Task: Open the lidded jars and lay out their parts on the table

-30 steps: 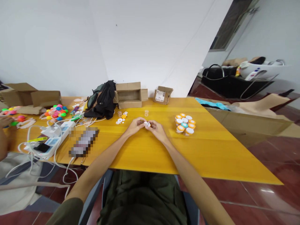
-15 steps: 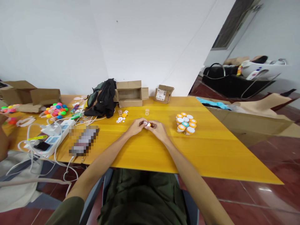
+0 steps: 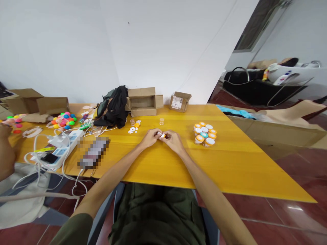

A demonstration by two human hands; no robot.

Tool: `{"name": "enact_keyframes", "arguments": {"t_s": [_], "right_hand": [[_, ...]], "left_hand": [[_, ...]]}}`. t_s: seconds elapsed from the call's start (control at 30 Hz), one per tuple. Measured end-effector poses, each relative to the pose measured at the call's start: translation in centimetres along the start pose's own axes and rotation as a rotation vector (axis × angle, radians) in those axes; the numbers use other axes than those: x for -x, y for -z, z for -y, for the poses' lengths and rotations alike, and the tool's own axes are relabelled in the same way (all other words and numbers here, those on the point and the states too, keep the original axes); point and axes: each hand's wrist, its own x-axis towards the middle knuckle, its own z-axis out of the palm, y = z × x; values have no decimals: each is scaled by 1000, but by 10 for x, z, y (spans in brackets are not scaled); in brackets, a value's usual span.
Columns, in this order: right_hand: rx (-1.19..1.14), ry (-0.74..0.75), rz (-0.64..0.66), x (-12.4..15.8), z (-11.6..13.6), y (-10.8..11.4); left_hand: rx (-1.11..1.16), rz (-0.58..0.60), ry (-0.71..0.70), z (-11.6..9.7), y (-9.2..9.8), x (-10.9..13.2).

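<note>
My left hand (image 3: 151,138) and right hand (image 3: 173,141) both pinch a small white-and-orange piece (image 3: 162,135), fingers hiding most; phone (image 3: 94,152) pixelated, co-worker's arm (image 3: 6,154) cut off.

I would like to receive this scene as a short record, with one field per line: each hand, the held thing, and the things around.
Left hand: fingers on a small white-and-orange piece
Right hand: fingers on the same piece
Held piece: partly hidden, too small to identify
Right of hands: group of lidded containers, one lid teal
Beyond hands: clear cup
Left of cup: loose discs
Table back: black bag, open cardboard box, smaller box
</note>
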Motion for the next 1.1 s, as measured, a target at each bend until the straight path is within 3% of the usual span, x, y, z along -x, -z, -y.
{"name": "enact_keyframes", "arguments": {"t_s": [0.5, 0.67, 0.87, 1.1], "right_hand": [[239, 59, -27, 1, 12, 4], [125, 41, -33, 3, 7, 5], [96, 2, -129, 1, -9, 0], [228, 42, -246, 2, -12, 10]], "left_hand": [[5, 44, -67, -4, 6, 0], [125, 25, -5, -1, 6, -2], [278, -97, 111, 2, 7, -4], [256, -96, 89, 0, 7, -4]]}}
